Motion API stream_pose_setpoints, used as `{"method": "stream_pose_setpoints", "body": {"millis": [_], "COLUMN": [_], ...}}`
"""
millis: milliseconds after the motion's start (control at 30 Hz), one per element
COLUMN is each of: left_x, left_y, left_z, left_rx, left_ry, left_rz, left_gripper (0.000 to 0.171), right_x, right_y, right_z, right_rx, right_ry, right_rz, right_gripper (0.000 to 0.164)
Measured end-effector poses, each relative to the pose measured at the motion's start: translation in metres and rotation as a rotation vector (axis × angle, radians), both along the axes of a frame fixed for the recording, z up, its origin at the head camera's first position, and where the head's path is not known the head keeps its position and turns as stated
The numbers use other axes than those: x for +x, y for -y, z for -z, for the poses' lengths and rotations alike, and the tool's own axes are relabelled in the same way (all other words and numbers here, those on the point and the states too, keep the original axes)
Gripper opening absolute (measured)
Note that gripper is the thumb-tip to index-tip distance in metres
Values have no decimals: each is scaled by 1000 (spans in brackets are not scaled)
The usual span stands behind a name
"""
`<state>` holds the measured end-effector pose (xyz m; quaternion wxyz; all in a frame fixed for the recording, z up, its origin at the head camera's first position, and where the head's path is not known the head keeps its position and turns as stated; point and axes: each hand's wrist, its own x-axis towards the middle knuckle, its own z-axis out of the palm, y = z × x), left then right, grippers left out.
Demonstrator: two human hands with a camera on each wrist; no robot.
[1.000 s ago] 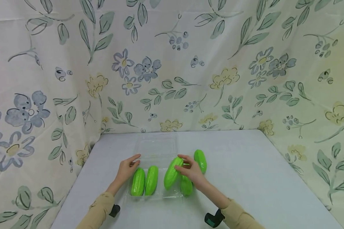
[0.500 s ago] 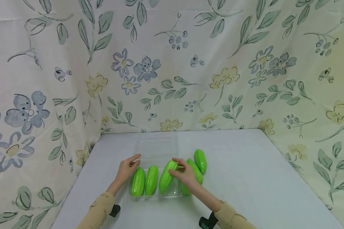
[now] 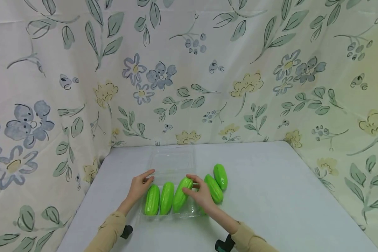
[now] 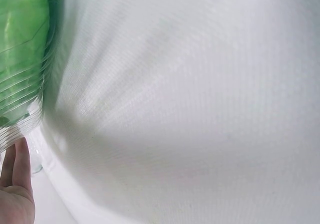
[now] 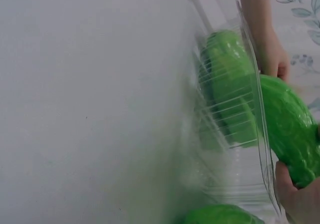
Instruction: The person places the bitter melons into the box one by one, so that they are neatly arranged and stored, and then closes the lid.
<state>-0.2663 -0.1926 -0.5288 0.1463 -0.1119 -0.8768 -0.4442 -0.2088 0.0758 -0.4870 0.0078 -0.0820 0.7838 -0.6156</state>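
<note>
Right hand (image 3: pixel 202 197) pinches one cucumber (image 3: pixel 180 197), glossy bright green, ridged, tilted, in or just above one clear container (image 3: pixel 189 216). Left of the grip: two upright-lying cucumbers (image 3: pixel 166 198) inside; left hand (image 3: pixel 138 186), fingers extended, touches the container. Right: three loose cucumbers (image 3: pixel 213 189), one mostly hidden.

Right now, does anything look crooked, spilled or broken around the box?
Nothing stands out as spilled or broken. The held green vegetable leans more than the two boxed vegetables, but the right hand grips it, so that hardly seems odd. The clear box sits open, with no visible crack.
</note>
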Motion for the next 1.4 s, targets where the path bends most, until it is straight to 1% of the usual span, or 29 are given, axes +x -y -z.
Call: {"method": "stream_pose_setpoints", "body": {"millis": [100,233,433,700,833,1033,1233,1400], "left_x": [1,2,1,0,0,-1,-1,-1], "left_y": [0,0,0,0,0,1,0,0], "left_z": [-1,-2,-1,0,-1,0,-1,0], "left_rx": [3,2,1,-5,-3,1,-4,2], "left_ry": [11,17,22,35,36,36,45,38], "left_rz": [0,-2,-8,-24,-15,3,-1,-6], "left_gripper": [33,34,34,33,33,33,33,33], "right_x": [0,1,3,2,1,-1,-4,-6], "right_y": [3,5,9,13,14,16,18,20], "right_z": [2,4,7,10,11,11,10,9], "right_rx": [26,70,83,134,159,177,216,233], "right_ry": [-15,-67,-135,-143,-166,-152,-113,-78], "right_rz": [-1,-15,-40,-43,-50,-58,-77,-87], "right_gripper": [50,49,49,47,46,48,49,50]}}
